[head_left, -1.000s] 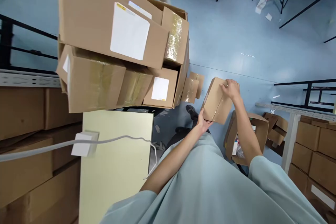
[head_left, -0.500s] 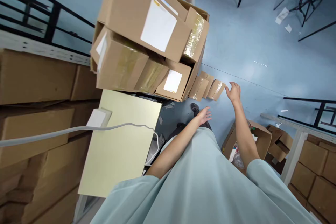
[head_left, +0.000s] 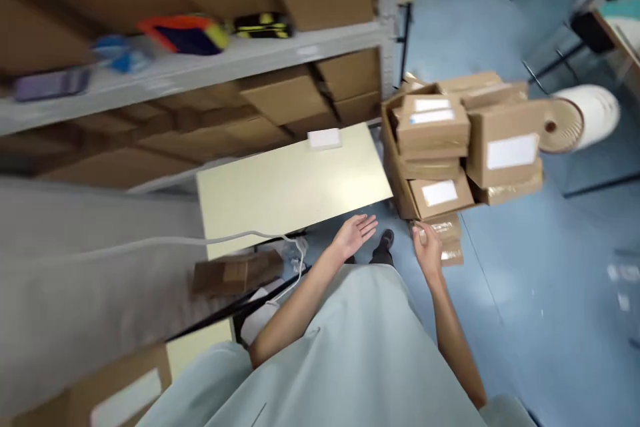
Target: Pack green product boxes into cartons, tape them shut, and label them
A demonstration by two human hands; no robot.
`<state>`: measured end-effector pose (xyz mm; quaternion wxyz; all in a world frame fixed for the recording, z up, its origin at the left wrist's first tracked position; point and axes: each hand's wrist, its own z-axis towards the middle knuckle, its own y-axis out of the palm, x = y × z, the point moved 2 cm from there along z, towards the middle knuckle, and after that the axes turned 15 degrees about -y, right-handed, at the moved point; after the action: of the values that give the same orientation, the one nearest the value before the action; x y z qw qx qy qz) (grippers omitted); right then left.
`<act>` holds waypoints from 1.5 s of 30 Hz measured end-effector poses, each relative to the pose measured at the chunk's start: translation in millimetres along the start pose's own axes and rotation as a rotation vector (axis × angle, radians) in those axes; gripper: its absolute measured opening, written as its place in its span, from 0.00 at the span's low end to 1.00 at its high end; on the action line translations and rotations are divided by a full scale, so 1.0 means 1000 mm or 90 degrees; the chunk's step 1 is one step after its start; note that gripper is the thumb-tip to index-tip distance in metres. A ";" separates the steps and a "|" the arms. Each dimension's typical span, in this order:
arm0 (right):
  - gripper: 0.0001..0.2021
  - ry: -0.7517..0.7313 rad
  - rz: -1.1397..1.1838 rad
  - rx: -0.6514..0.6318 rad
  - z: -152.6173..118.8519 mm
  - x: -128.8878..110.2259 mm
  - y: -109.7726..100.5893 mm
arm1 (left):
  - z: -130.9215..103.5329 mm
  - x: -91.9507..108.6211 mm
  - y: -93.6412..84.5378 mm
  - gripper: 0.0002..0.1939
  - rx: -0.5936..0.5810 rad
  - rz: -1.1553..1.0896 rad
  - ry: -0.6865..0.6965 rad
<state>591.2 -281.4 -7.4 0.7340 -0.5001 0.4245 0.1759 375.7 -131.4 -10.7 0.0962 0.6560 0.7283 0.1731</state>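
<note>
1. My view has swung leftward, and my right hand (head_left: 427, 250) now overlaps the small boxes (head_left: 450, 229) on the floor, just beside the packed carton (head_left: 393, 163).
2. Its fingers are partly curled; whether they grip anything, I can't tell.
3. My left hand (head_left: 351, 238) is open near the pale tabletop (head_left: 290, 193).

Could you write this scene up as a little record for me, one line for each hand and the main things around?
Left hand: open, nothing in it, near the edge of the pale table
Right hand: at the small boxes; whether the fingers grip anything is unclear
Small boxes: on the blue floor, beside the large carton
Large carton: open, full of boxes
On the table: white block
Beyond the carton: fan
</note>
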 end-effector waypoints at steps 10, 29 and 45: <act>0.24 -0.295 0.050 -0.272 0.082 -0.195 0.149 | -0.137 0.021 -0.187 0.03 -0.082 -0.384 0.307; 0.24 -0.616 0.292 -0.799 -0.107 -0.512 0.404 | -0.306 -0.159 -0.447 0.04 0.117 -1.125 0.737; 0.17 -0.829 0.371 -1.554 -0.281 -0.526 0.436 | -0.266 -0.276 -0.294 0.11 0.601 -1.603 0.783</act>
<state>-136.1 -251.4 118.3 -0.1542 -0.5377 -0.3158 0.7664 40.6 -461.6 99.5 -0.3547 -0.5983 0.7180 -0.0254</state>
